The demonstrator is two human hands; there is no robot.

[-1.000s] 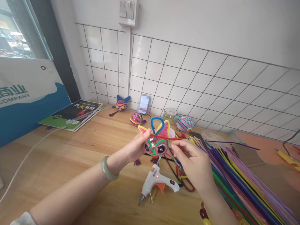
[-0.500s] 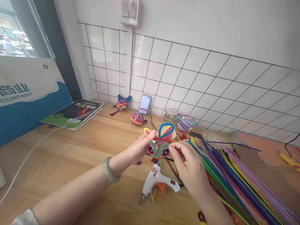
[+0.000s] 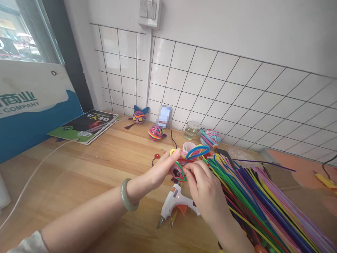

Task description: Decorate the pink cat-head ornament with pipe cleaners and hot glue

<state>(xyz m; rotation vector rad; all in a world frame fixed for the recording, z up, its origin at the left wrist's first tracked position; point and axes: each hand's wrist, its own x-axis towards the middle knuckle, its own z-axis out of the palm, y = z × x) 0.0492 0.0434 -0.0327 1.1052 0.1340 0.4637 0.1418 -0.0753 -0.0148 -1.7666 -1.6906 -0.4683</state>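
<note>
My left hand [image 3: 163,168] is closed around the left side of a pipe-cleaner animal head [image 3: 179,171], its thumb up near a yellow-edged ear. The head has a black eye ringed in pink, green trim and a blue loop [image 3: 198,152] standing at its upper right. On the front of the face, the fingertips of my right hand [image 3: 204,182] are pinched; whatever lies between them is hidden, and the hand covers the other eye. Just below the hands, a white hot glue gun [image 3: 175,202] rests on the wooden table [image 3: 105,179], nozzle toward me, its red light lit.
Loose pipe cleaners [image 3: 263,196] in many colours spread across the right side. Along the wall stand a blue-eared head [image 3: 139,115], a striped ball [image 3: 155,133], a phone [image 3: 164,116], a glass jar [image 3: 192,130] and a pastel yarn-like piece [image 3: 210,138]. A booklet [image 3: 86,124] lies left.
The animal head has turned and tilted, so its blue loop leans right and one eye is now covered. My right hand has moved slightly left across the face. A pinkish cup shows behind.
</note>
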